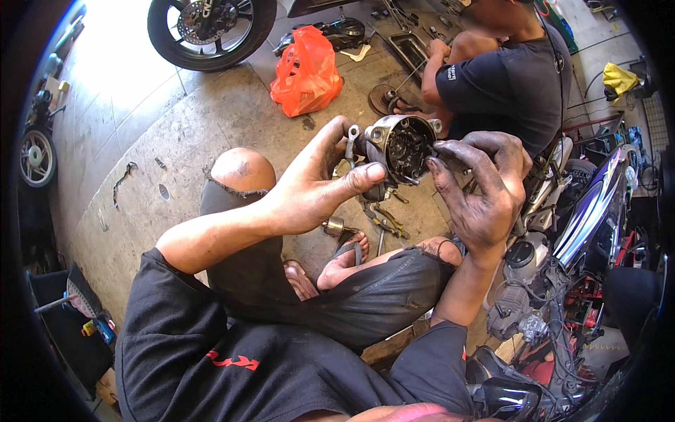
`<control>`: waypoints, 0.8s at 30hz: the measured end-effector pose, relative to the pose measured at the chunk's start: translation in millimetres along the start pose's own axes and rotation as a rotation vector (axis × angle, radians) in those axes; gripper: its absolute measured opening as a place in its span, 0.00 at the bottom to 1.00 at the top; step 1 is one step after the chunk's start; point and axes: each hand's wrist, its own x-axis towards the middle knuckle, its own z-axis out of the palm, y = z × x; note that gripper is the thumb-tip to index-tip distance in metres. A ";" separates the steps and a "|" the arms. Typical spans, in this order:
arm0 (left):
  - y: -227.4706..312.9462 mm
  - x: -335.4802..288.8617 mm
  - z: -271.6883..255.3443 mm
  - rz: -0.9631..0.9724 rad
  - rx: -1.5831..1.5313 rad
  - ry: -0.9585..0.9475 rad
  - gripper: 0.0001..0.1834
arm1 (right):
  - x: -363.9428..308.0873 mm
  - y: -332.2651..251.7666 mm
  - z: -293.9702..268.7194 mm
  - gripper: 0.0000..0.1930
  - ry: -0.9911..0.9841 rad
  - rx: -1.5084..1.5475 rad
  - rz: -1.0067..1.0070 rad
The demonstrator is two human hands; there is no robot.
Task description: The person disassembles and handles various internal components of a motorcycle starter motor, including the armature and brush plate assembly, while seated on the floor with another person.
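Both hands are raised in front of me around a round metal motor housing (408,149), open toward me, with dark, greasy parts inside. It has mounting ears at its sides. My left hand (320,179) is closed around its left side, the thumb lying along the body. Bent at the right rim are the blackened thumb and forefinger of my right hand (485,183); whether a small piece sits between those fingertips cannot be made out. Below the housing, pliers (391,224) lie on the floor, and a small metal cylinder (335,226) lies near my foot.
A co-worker (503,77) in a dark shirt squats at the far right beside a metal tray (408,50). An orange plastic bag (305,74) stands near a motorcycle wheel (204,32). Motorcycle parts and an engine (517,302) crowd my right side. A stool-like black box (70,330) is at left.
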 end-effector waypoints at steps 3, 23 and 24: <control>1.8 -0.1 -0.8 -0.003 0.002 -0.007 0.32 | -0.2 1.1 -1.1 0.14 -0.007 -0.011 -0.010; 10.3 -2.0 0.1 -0.021 -0.075 -0.032 0.24 | 0.1 -0.5 -3.9 0.13 -0.013 0.126 -0.002; 10.2 -2.1 -0.1 -0.019 -0.082 -0.029 0.24 | 0.0 -0.5 -3.2 0.12 -0.012 0.141 0.002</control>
